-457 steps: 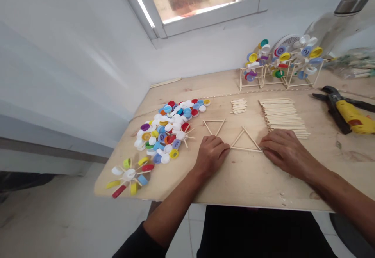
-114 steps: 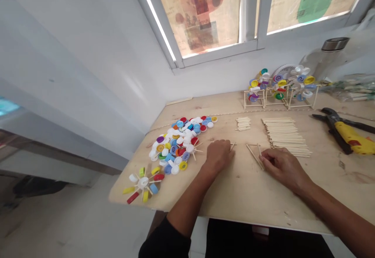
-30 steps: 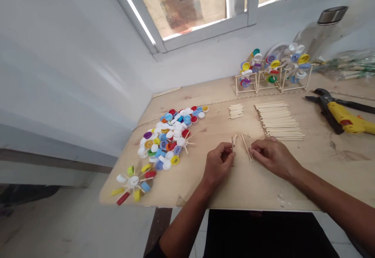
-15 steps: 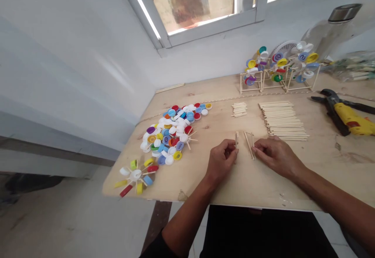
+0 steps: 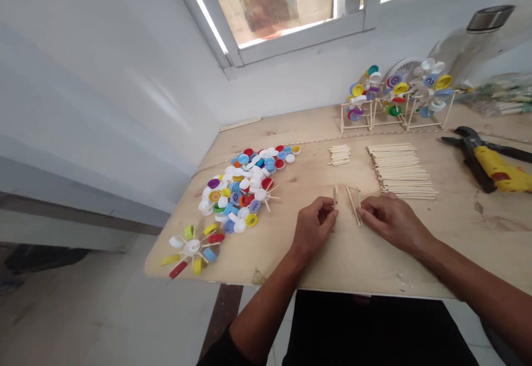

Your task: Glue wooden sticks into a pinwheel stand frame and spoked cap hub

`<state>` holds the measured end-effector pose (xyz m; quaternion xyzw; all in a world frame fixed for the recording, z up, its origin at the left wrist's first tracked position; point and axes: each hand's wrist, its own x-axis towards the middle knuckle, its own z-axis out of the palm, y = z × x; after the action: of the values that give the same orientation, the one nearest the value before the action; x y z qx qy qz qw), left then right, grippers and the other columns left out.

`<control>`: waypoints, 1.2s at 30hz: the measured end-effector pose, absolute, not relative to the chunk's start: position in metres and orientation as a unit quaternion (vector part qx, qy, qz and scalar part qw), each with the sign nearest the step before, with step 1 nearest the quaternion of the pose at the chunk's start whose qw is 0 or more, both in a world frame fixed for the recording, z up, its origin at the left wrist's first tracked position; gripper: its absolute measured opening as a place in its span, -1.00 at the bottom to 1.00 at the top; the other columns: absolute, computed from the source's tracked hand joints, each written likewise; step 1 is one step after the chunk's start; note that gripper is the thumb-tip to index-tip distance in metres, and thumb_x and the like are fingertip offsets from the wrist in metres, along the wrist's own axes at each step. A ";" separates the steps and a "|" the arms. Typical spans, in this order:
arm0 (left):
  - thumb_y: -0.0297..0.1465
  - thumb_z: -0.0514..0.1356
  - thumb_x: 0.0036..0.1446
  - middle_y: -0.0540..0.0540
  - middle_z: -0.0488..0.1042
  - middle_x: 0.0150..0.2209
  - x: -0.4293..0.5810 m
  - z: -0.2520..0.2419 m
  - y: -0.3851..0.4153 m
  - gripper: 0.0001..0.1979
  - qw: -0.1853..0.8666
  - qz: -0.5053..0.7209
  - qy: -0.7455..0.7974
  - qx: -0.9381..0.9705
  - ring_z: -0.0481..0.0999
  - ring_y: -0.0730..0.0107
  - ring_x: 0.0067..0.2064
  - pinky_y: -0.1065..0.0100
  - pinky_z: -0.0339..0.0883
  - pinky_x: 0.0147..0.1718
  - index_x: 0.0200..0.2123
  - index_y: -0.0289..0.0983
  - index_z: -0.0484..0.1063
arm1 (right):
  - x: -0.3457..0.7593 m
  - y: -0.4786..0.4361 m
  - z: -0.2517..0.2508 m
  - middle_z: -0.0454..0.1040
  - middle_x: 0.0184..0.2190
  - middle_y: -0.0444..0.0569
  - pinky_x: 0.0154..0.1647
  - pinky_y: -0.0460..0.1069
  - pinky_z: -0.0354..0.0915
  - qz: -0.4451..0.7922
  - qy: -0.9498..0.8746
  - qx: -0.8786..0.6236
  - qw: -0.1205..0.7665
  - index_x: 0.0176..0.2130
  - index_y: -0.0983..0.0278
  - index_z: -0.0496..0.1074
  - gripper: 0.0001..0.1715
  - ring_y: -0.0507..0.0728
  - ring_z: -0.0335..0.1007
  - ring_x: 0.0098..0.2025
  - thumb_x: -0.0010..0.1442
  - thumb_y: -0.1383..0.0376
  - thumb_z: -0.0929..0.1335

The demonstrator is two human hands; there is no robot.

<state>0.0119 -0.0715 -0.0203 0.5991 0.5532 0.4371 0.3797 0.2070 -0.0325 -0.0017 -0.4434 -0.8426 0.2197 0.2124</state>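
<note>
My left hand [image 5: 313,226] pinches a thin wooden stick [image 5: 335,195] that stands up from the fingertips. To its right, my right hand [image 5: 384,215] has thumb and fingers closed on a small wooden stick frame [image 5: 353,205], whose two longer sticks run nearly side by side. A narrow gap of table separates the stick from the frame. Beyond my right hand lies a row of long wooden sticks [image 5: 401,169]. A small bundle of shorter sticks [image 5: 339,155] rests farther back.
Colourful bottle caps [image 5: 245,183] are heaped on the left of the wooden table [image 5: 291,266]. A cap-and-stick wheel [image 5: 192,248] lies near the left corner. Finished cap wheels on stick stands [image 5: 399,100] line the back. Pliers [image 5: 467,150] and a yellow glue gun [image 5: 502,171] lie right.
Nothing on the table has visibly moved. Both hands keep the same grip and place; only the camera view shifts very slightly.
</note>
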 end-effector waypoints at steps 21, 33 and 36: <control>-0.38 0.14 0.07 -0.01 0.43 -0.45 0.011 -0.024 -0.072 -0.84 0.369 0.433 0.557 0.606 0.34 0.52 -0.49 0.47 0.30 -0.50 -0.27 -0.30 0.40 | 0.207 -0.032 -0.004 0.28 -0.66 -0.20 -0.31 -0.01 0.11 0.219 -0.839 -0.451 0.210 -0.55 0.25 0.27 -0.64 0.00 0.17 -0.55 0.22 0.17 0.21; -0.38 0.14 0.06 0.01 0.40 -0.48 0.011 -0.021 -0.071 -0.85 0.372 0.433 0.558 0.602 0.33 0.53 -0.51 0.48 0.31 -0.52 -0.28 -0.29 0.39 | 0.207 -0.032 -0.006 0.29 -0.65 -0.20 -0.27 0.00 0.11 0.215 -0.840 -0.452 0.209 -0.53 0.24 0.29 -0.65 0.01 0.17 -0.53 0.22 0.17 0.21; -0.37 0.14 0.06 0.01 0.40 -0.47 0.011 -0.022 -0.071 -0.84 0.371 0.433 0.559 0.601 0.33 0.52 -0.50 0.48 0.31 -0.51 -0.28 -0.29 0.39 | 0.207 -0.032 -0.005 0.29 -0.65 -0.20 -0.29 -0.01 0.11 0.224 -0.837 -0.455 0.204 -0.54 0.24 0.28 -0.65 0.01 0.17 -0.54 0.22 0.18 0.22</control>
<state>0.0111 -0.0714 -0.0221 0.6011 0.5593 0.4334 0.3714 0.2070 -0.0320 -0.0050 -0.4552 -0.8374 0.2238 0.2038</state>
